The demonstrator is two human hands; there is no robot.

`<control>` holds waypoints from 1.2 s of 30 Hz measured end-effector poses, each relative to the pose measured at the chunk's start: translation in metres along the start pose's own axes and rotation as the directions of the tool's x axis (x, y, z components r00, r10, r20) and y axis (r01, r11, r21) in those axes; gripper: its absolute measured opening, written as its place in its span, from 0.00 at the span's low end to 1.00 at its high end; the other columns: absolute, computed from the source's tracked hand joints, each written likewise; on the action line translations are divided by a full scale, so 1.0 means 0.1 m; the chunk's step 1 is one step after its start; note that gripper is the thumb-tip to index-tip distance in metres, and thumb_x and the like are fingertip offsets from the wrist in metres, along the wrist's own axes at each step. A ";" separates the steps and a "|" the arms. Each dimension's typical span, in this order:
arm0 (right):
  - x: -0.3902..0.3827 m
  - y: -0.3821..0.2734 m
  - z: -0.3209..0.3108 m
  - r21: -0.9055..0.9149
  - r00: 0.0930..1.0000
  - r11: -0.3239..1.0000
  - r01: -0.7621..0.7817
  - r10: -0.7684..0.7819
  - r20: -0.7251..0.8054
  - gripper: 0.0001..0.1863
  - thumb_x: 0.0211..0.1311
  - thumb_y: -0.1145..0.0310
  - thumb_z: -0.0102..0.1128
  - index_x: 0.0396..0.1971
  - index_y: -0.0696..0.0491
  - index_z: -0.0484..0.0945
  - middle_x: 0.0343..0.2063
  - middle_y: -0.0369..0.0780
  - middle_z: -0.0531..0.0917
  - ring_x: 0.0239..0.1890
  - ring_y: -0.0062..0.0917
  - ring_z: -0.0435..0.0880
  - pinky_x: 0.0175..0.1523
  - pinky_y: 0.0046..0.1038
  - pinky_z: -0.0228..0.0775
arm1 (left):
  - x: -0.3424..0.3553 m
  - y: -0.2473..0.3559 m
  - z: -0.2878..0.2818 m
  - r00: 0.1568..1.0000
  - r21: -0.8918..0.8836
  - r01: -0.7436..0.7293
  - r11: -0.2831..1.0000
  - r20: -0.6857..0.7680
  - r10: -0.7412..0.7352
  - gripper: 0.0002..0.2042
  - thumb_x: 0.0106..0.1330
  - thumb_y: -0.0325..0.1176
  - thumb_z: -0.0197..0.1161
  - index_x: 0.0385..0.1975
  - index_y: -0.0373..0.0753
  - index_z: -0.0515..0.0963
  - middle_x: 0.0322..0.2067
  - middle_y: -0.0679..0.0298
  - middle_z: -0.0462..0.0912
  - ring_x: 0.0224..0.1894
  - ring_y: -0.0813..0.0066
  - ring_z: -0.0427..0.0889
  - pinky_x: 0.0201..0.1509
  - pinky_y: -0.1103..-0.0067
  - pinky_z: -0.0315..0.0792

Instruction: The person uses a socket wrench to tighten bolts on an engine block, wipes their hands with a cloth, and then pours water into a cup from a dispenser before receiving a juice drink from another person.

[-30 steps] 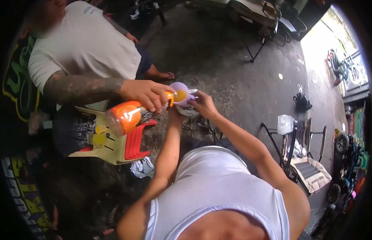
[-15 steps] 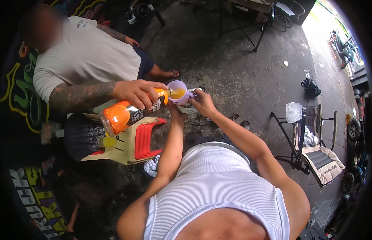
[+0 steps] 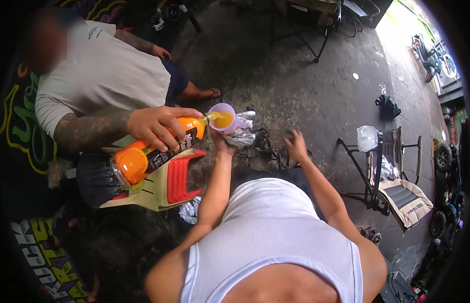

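Note:
A pale purple mug (image 3: 223, 107) with yellow-orange juice inside is held up by my left hand (image 3: 223, 144), whose fingers are mostly hidden beneath it. Crumpled silvery foil (image 3: 240, 138) shows beside the mug's handle; whether that hand grips it too, I cannot tell. Off to the right, my right hand (image 3: 296, 146) holds nothing, its fingers apart. From the left a co-worker's hand (image 3: 158, 126) tips a bottle of orange juice (image 3: 144, 157), with its neck at the mug's rim and juice running in.
Stacked red and cream plastic chairs (image 3: 182, 178) stand left of my left forearm, with a crumpled plastic bag (image 3: 189, 209) near them. The co-worker (image 3: 106, 65) stands at far left. To the right is a folding camp chair (image 3: 396, 189) holding plastic bags. Dark cords (image 3: 268, 146) lie on the concrete floor.
My right hand has let go of the mug's handle side and moved right, opening. The juice bottle has shifted slightly left, and pouring continues into the mug.

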State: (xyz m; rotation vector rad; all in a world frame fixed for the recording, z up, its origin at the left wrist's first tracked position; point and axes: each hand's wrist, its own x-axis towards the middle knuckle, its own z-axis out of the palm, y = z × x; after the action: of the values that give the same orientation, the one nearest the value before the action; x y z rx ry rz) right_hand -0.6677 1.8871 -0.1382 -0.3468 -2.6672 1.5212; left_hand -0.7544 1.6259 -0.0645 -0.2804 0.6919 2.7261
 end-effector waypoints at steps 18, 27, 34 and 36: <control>-1.61 3.26 -0.18 0.064 0.690 0.690 -0.721 0.723 -0.031 0.13 0.51 0.65 0.55 0.31 0.60 0.75 0.21 0.40 0.77 0.23 0.27 0.76 0.25 0.31 0.67 | -0.03 -0.02 0.20 0.998 -0.069 0.060 0.996 -0.030 -0.062 0.30 0.56 0.64 0.46 0.42 0.42 0.71 0.32 0.57 0.77 0.27 0.60 0.79 0.27 0.65 0.76; -0.72 2.01 -0.30 0.329 0.698 0.625 -0.707 0.693 0.183 0.13 0.56 0.65 0.54 0.39 0.55 0.73 0.23 0.38 0.76 0.19 0.22 0.74 0.23 0.24 0.68 | -0.09 0.02 0.10 0.995 -0.117 0.075 0.990 0.073 -0.067 0.24 0.57 0.58 0.50 0.39 0.42 0.72 0.36 0.61 0.77 0.34 0.62 0.78 0.34 0.62 0.76; -1.15 2.24 -0.37 0.396 0.628 0.533 -0.748 0.761 0.163 0.09 0.56 0.68 0.54 0.34 0.56 0.73 0.17 0.36 0.72 0.15 0.23 0.72 0.18 0.24 0.63 | -0.13 0.04 0.03 0.998 -0.104 0.048 0.993 -0.043 -0.053 0.25 0.56 0.59 0.51 0.40 0.42 0.72 0.34 0.61 0.77 0.34 0.61 0.78 0.34 0.60 0.76; -1.34 2.63 -0.38 0.394 0.608 0.526 -0.754 0.786 0.115 0.08 0.55 0.69 0.54 0.32 0.57 0.72 0.16 0.37 0.72 0.14 0.23 0.72 0.16 0.25 0.61 | -0.04 -0.04 -0.05 0.997 -0.062 0.061 0.996 -0.036 -0.063 0.26 0.57 0.59 0.47 0.43 0.41 0.70 0.35 0.59 0.75 0.32 0.61 0.78 0.32 0.61 0.76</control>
State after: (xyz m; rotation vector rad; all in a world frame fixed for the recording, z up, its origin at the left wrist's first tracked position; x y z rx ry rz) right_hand -0.4870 2.0188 -0.3341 -1.6988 -2.0749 2.1206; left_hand -0.7490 1.6260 -0.0695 -0.3622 0.6011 2.6921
